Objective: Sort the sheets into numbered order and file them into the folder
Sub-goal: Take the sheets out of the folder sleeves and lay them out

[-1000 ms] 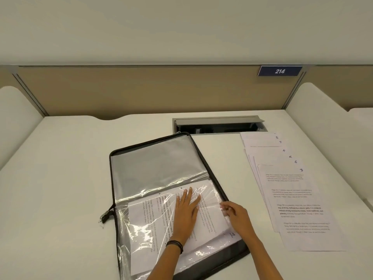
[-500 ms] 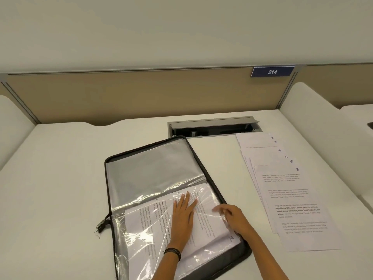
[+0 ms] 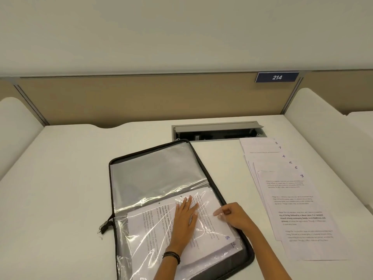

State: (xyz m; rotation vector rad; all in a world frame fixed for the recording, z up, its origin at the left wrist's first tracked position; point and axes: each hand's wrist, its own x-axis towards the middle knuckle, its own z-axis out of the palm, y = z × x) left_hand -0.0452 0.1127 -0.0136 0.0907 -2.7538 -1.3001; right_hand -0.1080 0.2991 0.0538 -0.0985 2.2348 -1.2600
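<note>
Head view: two hands working at a sheet inside an open zip folder

A black-edged zip folder [image 3: 157, 174] lies open on a white table [image 3: 60, 188], turned at a slight angle. Its near half holds printed sheets under a crinkled clear sleeve [image 3: 141, 249]. The top sheet [image 3: 212, 237] carries a blue handwritten number at its near right corner, too small to read surely.

The left hand [image 3: 184, 217] lies flat on the sleeve over the middle of that sheet, fingers straight and close together, pressing down. A dark band [image 3: 171, 256] circles its wrist. Just to its right, near the folder's right edge, the right hand [image 3: 234, 217] has its fingers curled, with thumb and forefinger pinching the clear sleeve.

Well to the right of the folder, apart from both hands, a fanned stack of sheets [image 3: 298, 215] rests on the table, with the corner numbers 2, 7, 4, 5, 6 and 3 showing from far to near.

Behind the folder, a grey cable box [image 3: 218, 131] sits open in the table. A blue plate [image 3: 277, 77] on the back panel reads 214.
</note>
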